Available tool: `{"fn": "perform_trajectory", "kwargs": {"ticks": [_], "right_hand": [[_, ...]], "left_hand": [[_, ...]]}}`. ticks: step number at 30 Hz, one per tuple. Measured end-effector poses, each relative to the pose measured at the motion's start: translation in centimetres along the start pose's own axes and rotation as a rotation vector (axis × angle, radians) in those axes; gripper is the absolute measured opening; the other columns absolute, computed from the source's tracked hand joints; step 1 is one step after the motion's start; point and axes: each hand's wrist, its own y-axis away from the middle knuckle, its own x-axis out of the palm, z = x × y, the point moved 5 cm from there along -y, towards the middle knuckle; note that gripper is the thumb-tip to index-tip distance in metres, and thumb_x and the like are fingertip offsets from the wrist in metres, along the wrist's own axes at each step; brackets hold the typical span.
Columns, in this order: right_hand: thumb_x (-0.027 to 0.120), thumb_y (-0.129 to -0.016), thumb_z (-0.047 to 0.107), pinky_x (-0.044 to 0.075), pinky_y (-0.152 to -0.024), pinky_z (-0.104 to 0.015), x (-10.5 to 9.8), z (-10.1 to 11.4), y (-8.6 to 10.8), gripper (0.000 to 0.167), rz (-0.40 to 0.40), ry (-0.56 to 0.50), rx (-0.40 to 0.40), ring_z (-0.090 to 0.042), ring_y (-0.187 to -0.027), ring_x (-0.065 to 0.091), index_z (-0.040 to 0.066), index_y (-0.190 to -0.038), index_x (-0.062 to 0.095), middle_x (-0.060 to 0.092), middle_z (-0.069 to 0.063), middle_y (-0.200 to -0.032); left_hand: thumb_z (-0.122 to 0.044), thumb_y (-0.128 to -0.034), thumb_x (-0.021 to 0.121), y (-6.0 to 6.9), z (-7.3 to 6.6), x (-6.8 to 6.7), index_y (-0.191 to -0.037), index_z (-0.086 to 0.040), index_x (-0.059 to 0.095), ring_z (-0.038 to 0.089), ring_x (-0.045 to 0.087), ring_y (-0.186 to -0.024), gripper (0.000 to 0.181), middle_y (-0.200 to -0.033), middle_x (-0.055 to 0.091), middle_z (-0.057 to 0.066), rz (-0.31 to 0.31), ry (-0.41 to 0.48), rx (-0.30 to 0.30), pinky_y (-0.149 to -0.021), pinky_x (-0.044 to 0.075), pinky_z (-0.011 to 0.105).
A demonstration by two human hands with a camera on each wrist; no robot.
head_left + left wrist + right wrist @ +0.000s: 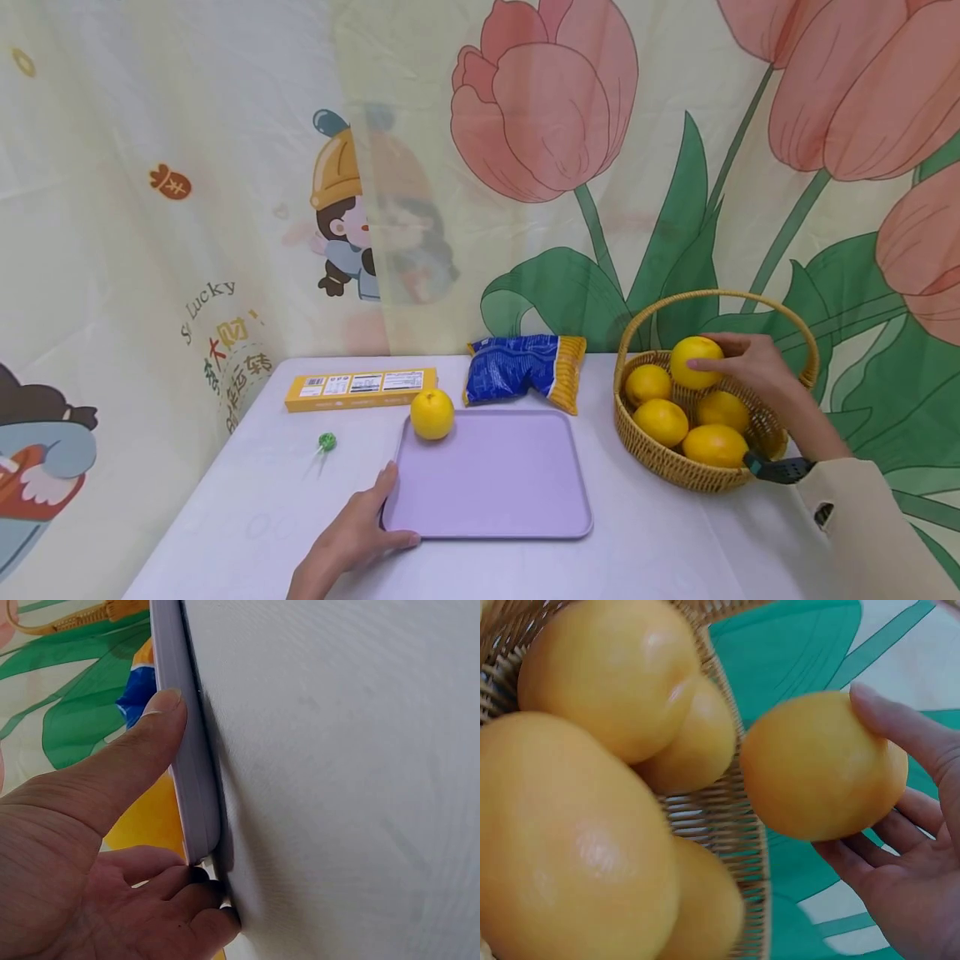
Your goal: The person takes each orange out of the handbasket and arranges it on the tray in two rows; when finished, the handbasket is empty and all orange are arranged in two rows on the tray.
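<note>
Above the back of the wicker basket [678,473], my right hand [757,367] holds a round yellow fruit [695,363] between thumb and fingers. The right wrist view shows that fruit [817,769] in the hand [907,862], apart from the large yellow fruits [570,840] in the basket. My left hand [352,529] grips the front left corner of the lilac tray [495,479]. Seen from the left wrist, the thumb of the hand [112,840] lies on the tray rim [187,742], fingers curled at the corner. Another yellow fruit [432,414] sits on the tray's back left corner.
Behind the tray lie a yellow box [360,390] and a blue and yellow snack bag [521,368]. A green lollipop [327,442] is left of the tray. The basket's tall handle [720,293] arches up near my right hand. A printed curtain hangs behind the table.
</note>
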Motion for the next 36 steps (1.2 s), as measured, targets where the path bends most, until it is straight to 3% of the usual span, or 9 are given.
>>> {"fn": "perform_trajectory", "kwargs": {"ticks": [3,7,11,15,18,21,25,30,36], "right_hand": [[0.077,-0.100,0.048,0.059,-0.101,-0.040,-0.3,1.1,0.6,0.086,0.024,0.011,-0.019,-0.042,-0.130,0.058,-0.005,-0.160,0.045,0.055,-0.035,-0.152],[0.076,-0.102,0.044,0.055,-0.097,-0.029,-0.5,2.3,1.2,0.080,0.058,0.009,-0.043,-0.022,-0.119,0.063,-0.002,-0.160,0.047,0.059,-0.029,-0.151],[0.077,-0.102,0.038,0.053,-0.094,-0.021,-0.5,3.4,1.8,0.073,0.097,-0.023,-0.080,-0.004,-0.107,0.066,0.000,-0.159,0.051,0.071,-0.013,-0.140],[0.078,-0.102,0.029,0.057,-0.090,-0.018,-0.2,5.1,2.7,0.066,0.133,-0.053,-0.142,-0.005,-0.104,0.069,0.000,-0.156,0.054,0.075,0.009,-0.124],[0.078,-0.102,0.021,0.061,-0.089,-0.023,0.3,7.0,3.5,0.061,0.159,-0.090,-0.200,-0.009,-0.104,0.070,-0.003,-0.153,0.056,0.074,0.016,-0.119],[0.078,-0.100,0.015,0.065,-0.088,-0.027,1.2,8.9,4.2,0.059,0.191,-0.144,-0.248,-0.012,-0.104,0.072,-0.005,-0.151,0.057,0.076,0.012,-0.121],[0.080,-0.097,0.012,0.066,-0.086,-0.029,2.8,11.2,5.1,0.056,0.219,-0.166,-0.307,-0.016,-0.102,0.073,-0.004,-0.148,0.061,0.077,-0.007,-0.128],[0.084,-0.094,0.011,0.067,-0.087,-0.032,6.0,13.5,5.0,0.057,0.250,-0.222,-0.354,-0.021,-0.102,0.075,-0.004,-0.145,0.063,0.073,-0.024,-0.131],[0.087,-0.090,0.007,0.067,-0.091,-0.032,10.3,15.5,3.6,0.060,0.292,-0.310,-0.402,-0.024,-0.109,0.075,-0.006,-0.144,0.064,0.071,-0.024,-0.134]], "left_hand": [[-0.026,-0.0744,0.101,-0.1,-0.1,0.0,-0.165,0.009,0.029,0.052,0.036,-0.154,0.121,-0.166,0.034,0.036,0.008,0.004,-0.017,-0.128,0.032,0.066],[-0.028,-0.0753,0.100,-0.3,0.3,0.1,-0.166,0.008,0.027,0.052,0.034,-0.155,0.122,-0.168,0.032,0.035,0.031,0.002,-0.040,-0.128,0.030,0.066],[-0.029,-0.0733,0.101,-0.6,0.6,0.3,-0.166,0.008,0.028,0.053,0.034,-0.155,0.124,-0.167,0.032,0.036,0.023,0.006,-0.030,-0.128,0.031,0.067],[-0.037,-0.0745,0.100,-1.0,1.6,0.6,-0.167,0.007,0.025,0.052,0.032,-0.156,0.127,-0.169,0.031,0.035,0.025,-0.007,-0.017,-0.129,0.028,0.066],[-0.044,-0.0755,0.098,-1.4,2.3,0.9,-0.168,0.005,0.022,0.050,0.030,-0.157,0.130,-0.170,0.030,0.033,0.029,-0.015,0.001,-0.130,0.025,0.064],[-0.045,-0.0739,0.099,-1.5,2.3,1.0,-0.167,0.007,0.025,0.052,0.033,-0.155,0.130,-0.168,0.032,0.035,0.018,-0.022,0.024,-0.128,0.028,0.066],[-0.043,-0.0723,0.100,-2.0,2.3,1.3,-0.167,0.007,0.027,0.052,0.036,-0.154,0.129,-0.168,0.034,0.034,0.023,-0.032,0.006,-0.127,0.031,0.066],[-0.048,-0.0679,0.102,-3.0,3.9,1.9,-0.168,0.004,0.026,0.050,0.035,-0.156,0.136,-0.169,0.033,0.031,0.022,-0.013,-0.010,-0.128,0.031,0.066],[-0.033,-0.0726,0.102,-1.0,0.9,0.4,-0.165,0.008,0.029,0.052,0.038,-0.153,0.125,-0.167,0.034,0.035,0.020,-0.014,-0.045,-0.127,0.033,0.066]]}}
